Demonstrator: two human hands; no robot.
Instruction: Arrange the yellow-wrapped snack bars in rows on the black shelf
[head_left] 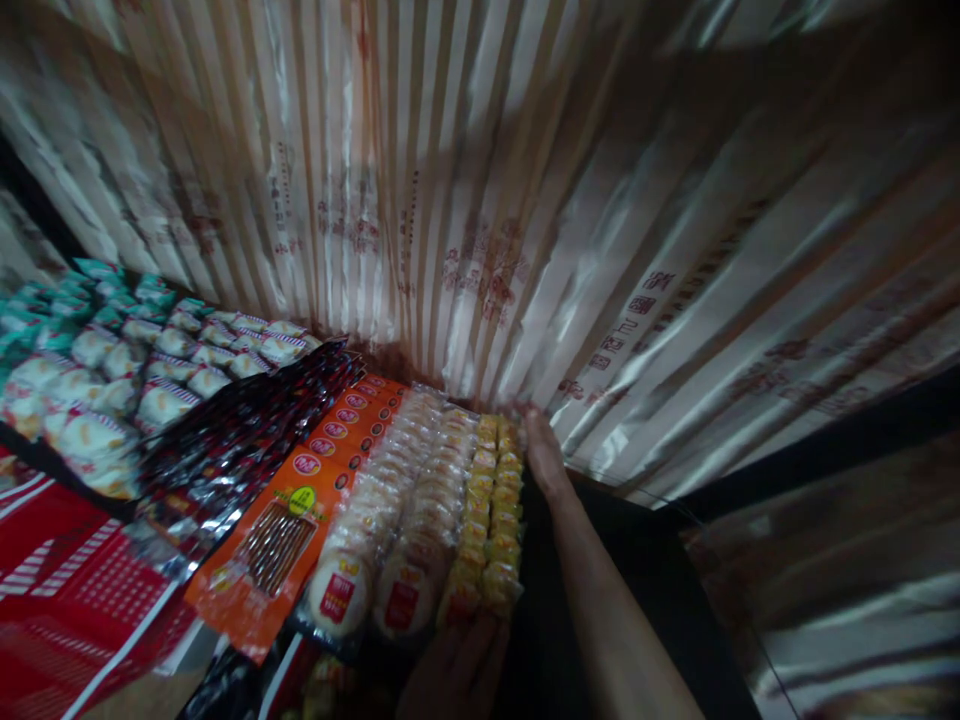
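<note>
Two rows of small yellow-wrapped snack packets [487, 510] stand at the right end of the display. At their near end, my left hand [457, 670] touches the front packets, its fingers stretched out; dimness and the frame edge hide part of it. My right hand [544, 455] reaches to the far end of these rows, fingers extended along their right side. Just left of them are rows of round, pale crackers in clear wrap [394, 510], with red labels in front. Beside those lies an orange bag of brown sticks [292, 530].
Dark shiny packets [247, 430], white snack bags [97, 430] and green bags [67, 300] continue leftward. A red basket [67, 590] is at lower left. Pleated printed sheeting [450, 200] rises behind the black shelf surface [615, 540].
</note>
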